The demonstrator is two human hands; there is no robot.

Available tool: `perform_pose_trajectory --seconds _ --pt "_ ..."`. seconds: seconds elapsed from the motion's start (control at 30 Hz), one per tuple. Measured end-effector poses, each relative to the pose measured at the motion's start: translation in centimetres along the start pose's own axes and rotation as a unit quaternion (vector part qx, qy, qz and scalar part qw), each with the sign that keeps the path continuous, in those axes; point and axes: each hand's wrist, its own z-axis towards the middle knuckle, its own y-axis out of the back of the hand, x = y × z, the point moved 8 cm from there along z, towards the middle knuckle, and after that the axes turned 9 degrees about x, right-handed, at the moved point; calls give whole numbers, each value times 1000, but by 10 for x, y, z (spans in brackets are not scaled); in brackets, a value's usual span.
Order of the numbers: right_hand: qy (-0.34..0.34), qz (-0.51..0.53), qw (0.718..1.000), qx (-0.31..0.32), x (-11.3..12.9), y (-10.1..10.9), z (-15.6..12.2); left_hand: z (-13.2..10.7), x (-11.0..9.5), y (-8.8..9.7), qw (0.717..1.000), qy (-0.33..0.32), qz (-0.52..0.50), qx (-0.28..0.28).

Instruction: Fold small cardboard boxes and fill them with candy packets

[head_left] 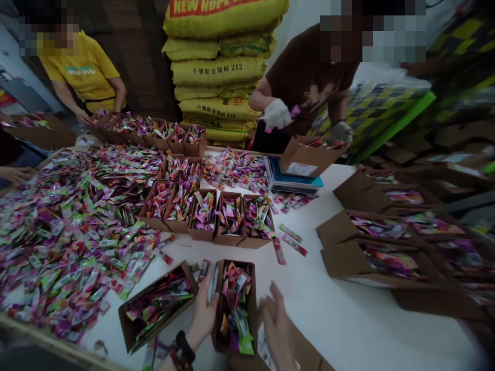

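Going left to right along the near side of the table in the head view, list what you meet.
Heap of wrapped packets → open cardboard box → left hand → packed cardboard box → right hand

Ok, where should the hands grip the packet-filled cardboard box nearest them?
By its two long walls, from left and right: the cardboard box is narrow and open-topped, and the left hand and right hand are beside those walls.

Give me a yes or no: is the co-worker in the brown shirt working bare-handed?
No, the co-worker in the brown shirt has white work gloves on.
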Motion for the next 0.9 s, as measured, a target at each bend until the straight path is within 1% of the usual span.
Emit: perform_pose_trajectory --seconds 0.03,0.07,0.1,0.13,0.17,0.2,0.23,0.27,0.3,0.33,0.37,0.43,0.53,0.6,0.63,0.7,0.77,0.9 --pt "56 -47 997 -18 22 13 24 14 -14 17 999 -24 32 -27" --pt "119 -107 987 -31 47 21 49 31 -30 35 994 -46 87 -51" --pt "165 -180 970 -23 71 21 75 50 -46 51 983 -65 161 -61" --pt "199 -255 946 5 93 13 100 71 -57 67 966 -59 240 -69" --pt "224 -326 918 41 110 1 121 93 -65 79 947 -50 310 -67" --pt "240 -387 887 80 121 -13 138 114 -70 87 929 -48 364 -47" --pt "251 -434 858 111 128 -26 149 132 -72 90 914 -53 403 -17" --pt "258 -467 836 130 131 -37 156 146 -72 89 902 -68 425 20" --pt "263 -488 821 136 131 -45 160 156 -71 85 893 -86 437 57" --pt "266 -501 813 134 128 -49 161 162 -69 79 886 -101 445 87" --pt "267 -508 809 127 123 -51 161 166 -67 72 878 -112 452 109" --pt "264 -517 808 105 108 -48 163 170 -64 60 865 -127 469 125" --pt "264 -527 803 81 84 -39 172 177 -69 46 853 -167 481 111" --pt "270 -528 802 77 74 -34 183 189 -75 42 847 -205 482 95" --pt "273 -526 802 76 73 -33 190 198 -78 43 843 -221 481 89" --pt "270 -528 801 77 79 -32 205 219 -83 49 838 -243 481 85" --pt "258 -537 799 88 94 -36 223 247 -84 63 842 -238 477 84" --pt "227 -537 802 128 144 -59 274 306 -81 108 864 -170 469 64"
